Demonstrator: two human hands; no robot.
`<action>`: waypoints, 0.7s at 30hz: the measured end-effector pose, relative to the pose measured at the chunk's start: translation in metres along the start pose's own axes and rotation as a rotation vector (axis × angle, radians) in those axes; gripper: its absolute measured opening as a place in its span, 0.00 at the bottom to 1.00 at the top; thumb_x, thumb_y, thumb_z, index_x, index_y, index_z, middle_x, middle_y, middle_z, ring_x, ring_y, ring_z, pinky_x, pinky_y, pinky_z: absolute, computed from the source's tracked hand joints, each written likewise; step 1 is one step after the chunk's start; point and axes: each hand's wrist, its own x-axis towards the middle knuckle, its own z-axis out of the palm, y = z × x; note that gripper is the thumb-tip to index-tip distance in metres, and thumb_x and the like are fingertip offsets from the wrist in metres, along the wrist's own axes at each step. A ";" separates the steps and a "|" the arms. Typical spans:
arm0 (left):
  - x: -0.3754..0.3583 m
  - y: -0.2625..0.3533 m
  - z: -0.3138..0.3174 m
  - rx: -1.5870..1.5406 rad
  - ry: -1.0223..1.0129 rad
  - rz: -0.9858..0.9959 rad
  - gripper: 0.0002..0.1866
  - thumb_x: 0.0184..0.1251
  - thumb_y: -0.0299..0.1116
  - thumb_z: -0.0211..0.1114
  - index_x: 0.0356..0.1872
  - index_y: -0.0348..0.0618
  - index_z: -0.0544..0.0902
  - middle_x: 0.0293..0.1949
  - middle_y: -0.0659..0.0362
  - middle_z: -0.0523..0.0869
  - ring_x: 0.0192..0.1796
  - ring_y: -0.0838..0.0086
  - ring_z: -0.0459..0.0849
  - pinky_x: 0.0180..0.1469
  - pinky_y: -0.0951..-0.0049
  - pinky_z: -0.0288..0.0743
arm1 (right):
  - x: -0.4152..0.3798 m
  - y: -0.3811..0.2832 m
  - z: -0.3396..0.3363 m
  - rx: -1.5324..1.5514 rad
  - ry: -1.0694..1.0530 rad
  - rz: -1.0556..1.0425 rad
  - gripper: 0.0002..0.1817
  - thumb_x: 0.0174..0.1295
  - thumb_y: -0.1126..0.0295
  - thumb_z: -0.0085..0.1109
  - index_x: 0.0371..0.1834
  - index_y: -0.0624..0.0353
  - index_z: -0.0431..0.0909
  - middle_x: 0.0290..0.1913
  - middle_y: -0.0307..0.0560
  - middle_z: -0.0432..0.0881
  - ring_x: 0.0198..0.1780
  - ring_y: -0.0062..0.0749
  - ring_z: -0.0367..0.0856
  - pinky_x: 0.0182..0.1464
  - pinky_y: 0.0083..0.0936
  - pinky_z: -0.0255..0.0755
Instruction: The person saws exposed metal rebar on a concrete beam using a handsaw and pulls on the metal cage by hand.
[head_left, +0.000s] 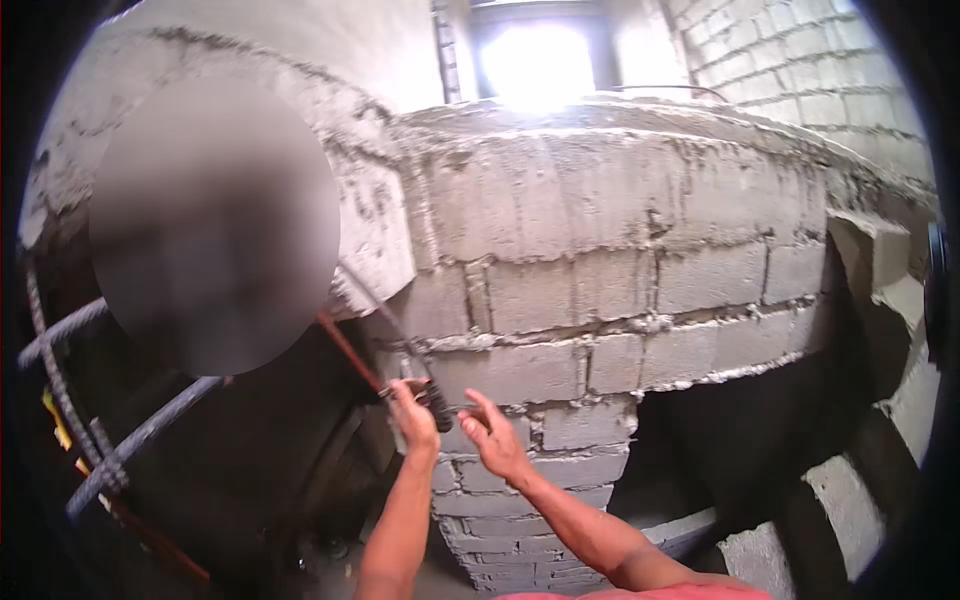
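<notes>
"While the right hand has its fingers spread and holds nothing visible, where's the dark bar?"

"Its lower end sits just left of those fingertips; its long axis slopes up and away to the left."

"Which hand is nearer?"

"The left hand. Its fingers curl right beside the bar, at the near end of a reddish rod; I can't tell whether they're closed round either."

"What's hidden?"

"The bar's far end, lost by the blurred oval."
</notes>
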 end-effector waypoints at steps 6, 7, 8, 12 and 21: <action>0.002 0.007 -0.007 0.179 -0.063 -0.029 0.29 0.83 0.61 0.48 0.44 0.44 0.82 0.40 0.63 0.84 0.39 0.77 0.76 0.42 0.73 0.68 | 0.028 0.005 0.025 -0.095 0.011 -0.137 0.32 0.76 0.50 0.57 0.73 0.62 0.70 0.57 0.57 0.83 0.59 0.39 0.82 0.63 0.34 0.74; -0.004 0.018 -0.002 0.199 -0.070 -0.005 0.28 0.84 0.60 0.47 0.45 0.44 0.82 0.40 0.63 0.85 0.41 0.77 0.77 0.43 0.72 0.68 | 0.027 0.002 0.029 -0.117 0.029 -0.153 0.30 0.76 0.53 0.57 0.73 0.61 0.71 0.58 0.60 0.82 0.62 0.42 0.82 0.64 0.36 0.74; -0.005 0.020 0.000 0.194 -0.078 -0.001 0.28 0.84 0.59 0.46 0.44 0.44 0.82 0.41 0.63 0.85 0.42 0.77 0.78 0.45 0.71 0.69 | 0.029 0.003 0.034 -0.087 0.039 -0.162 0.30 0.76 0.53 0.56 0.71 0.67 0.71 0.59 0.63 0.82 0.64 0.46 0.81 0.65 0.38 0.73; -0.001 0.015 -0.001 0.267 -0.099 -0.079 0.33 0.85 0.59 0.43 0.45 0.38 0.84 0.45 0.56 0.85 0.50 0.71 0.80 0.55 0.66 0.73 | 0.039 0.034 0.046 -0.160 0.065 -0.077 0.32 0.77 0.54 0.54 0.68 0.75 0.71 0.62 0.68 0.81 0.65 0.51 0.80 0.67 0.38 0.71; 0.010 0.024 -0.016 0.327 -0.289 -0.167 0.35 0.83 0.63 0.45 0.43 0.40 0.87 0.40 0.61 0.87 0.42 0.73 0.81 0.48 0.68 0.76 | 0.064 0.038 0.055 0.037 -0.089 -0.282 0.20 0.78 0.60 0.53 0.63 0.63 0.76 0.51 0.50 0.85 0.54 0.30 0.81 0.61 0.30 0.73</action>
